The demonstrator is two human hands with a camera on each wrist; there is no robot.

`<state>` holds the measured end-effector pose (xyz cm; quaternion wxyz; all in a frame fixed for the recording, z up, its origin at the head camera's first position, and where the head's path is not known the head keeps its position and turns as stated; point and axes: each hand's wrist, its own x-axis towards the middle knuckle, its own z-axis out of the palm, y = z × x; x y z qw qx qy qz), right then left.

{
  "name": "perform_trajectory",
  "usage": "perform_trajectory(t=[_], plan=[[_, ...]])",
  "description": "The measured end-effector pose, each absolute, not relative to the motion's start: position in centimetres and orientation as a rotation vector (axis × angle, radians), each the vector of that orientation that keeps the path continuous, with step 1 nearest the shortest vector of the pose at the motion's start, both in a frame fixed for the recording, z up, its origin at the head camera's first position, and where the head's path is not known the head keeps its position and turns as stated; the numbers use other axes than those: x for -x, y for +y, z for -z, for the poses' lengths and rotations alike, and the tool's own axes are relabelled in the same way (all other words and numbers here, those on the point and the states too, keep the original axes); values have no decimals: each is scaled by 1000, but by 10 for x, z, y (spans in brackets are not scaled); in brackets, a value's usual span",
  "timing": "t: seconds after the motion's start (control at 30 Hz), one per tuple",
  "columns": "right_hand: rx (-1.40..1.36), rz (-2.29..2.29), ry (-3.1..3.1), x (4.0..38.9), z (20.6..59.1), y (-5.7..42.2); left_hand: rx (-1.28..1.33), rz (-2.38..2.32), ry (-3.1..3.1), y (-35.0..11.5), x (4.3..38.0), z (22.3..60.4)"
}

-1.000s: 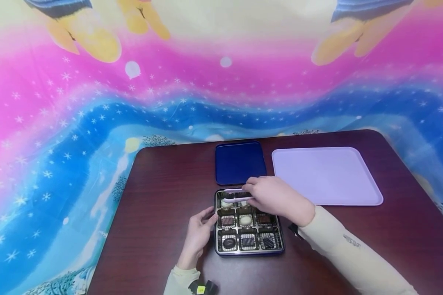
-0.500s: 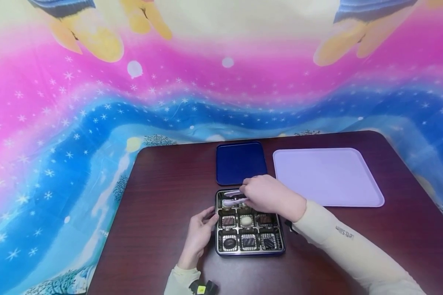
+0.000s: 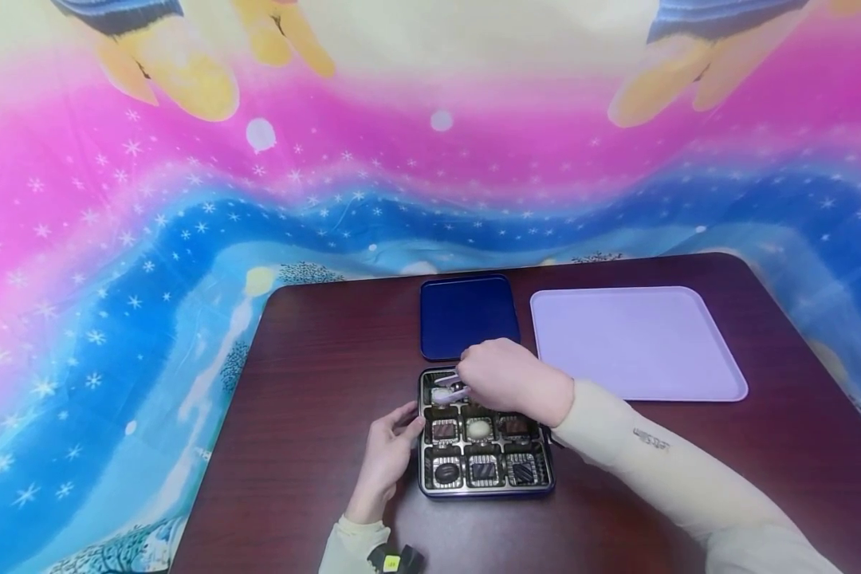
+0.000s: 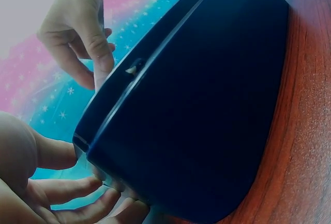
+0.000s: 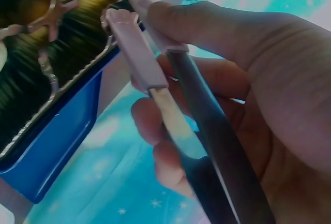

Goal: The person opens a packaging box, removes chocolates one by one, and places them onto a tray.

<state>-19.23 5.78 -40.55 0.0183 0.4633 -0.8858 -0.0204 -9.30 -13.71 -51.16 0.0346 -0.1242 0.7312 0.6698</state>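
In the head view a dark blue chocolate box (image 3: 485,491) lies on the table, its gold insert divided into compartments of dark, brown and white chocolates. My right hand (image 3: 509,379) grips pale pink-tipped tongs (image 5: 137,53) with metal arms, thumb on one side and fingers on the other. The tongs' tips reach into the back left compartment, around a white chocolate (image 3: 441,395); whether they squeeze it is unclear. Fairly straight fingers of my left hand (image 3: 387,454) touch the box's left side, with the thumb at its rim. My right hand hides the back right compartments.
Behind the box lies a flat dark blue lid (image 3: 468,317). A lilac tray (image 3: 638,343) sits at the back right of the dark brown table (image 3: 316,399). A printed pink and blue cloth (image 3: 373,159) hangs beyond the table's back edge.
My right hand has moved left and slightly down the forearm's line, bringing the tongs further over the back left compartment. The tongs' tips have come nearer together. My left hand stays by the box.
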Motion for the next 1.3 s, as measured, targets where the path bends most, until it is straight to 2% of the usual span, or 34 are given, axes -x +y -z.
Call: perform_trajectory(t=[0.4, 1.3], plan=[[-1340, 152, -2909, 191, 395, 35, 367, -2080, 2230, -138, 93, 513], [-1268, 269, -2903, 188, 404, 8, 359, -2085, 2237, -138, 93, 515]])
